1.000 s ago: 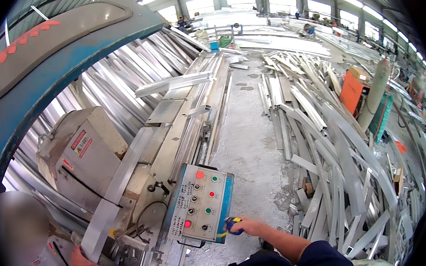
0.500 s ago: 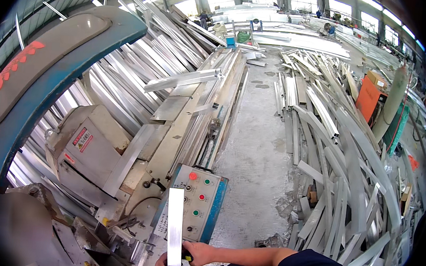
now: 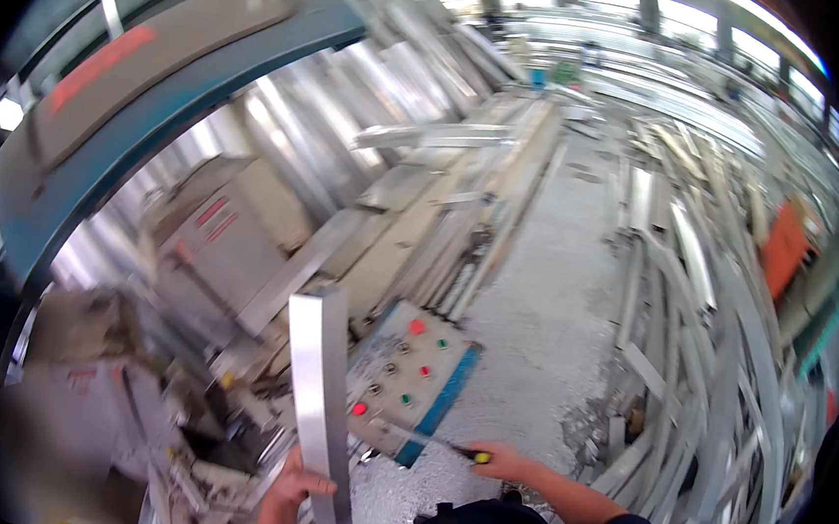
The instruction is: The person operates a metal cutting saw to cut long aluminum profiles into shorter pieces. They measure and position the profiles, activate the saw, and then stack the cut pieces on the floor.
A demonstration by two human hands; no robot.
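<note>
My left hand grips the aluminium profile; my right hand grips the tape measure.
Profile near, left of the button control panel: best I steady it and keep the tape straight.

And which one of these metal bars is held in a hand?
The bar in the left hand, seen just left of the button panel. It alone is gripped; no hand touches the bars in the pile on the right.
</note>
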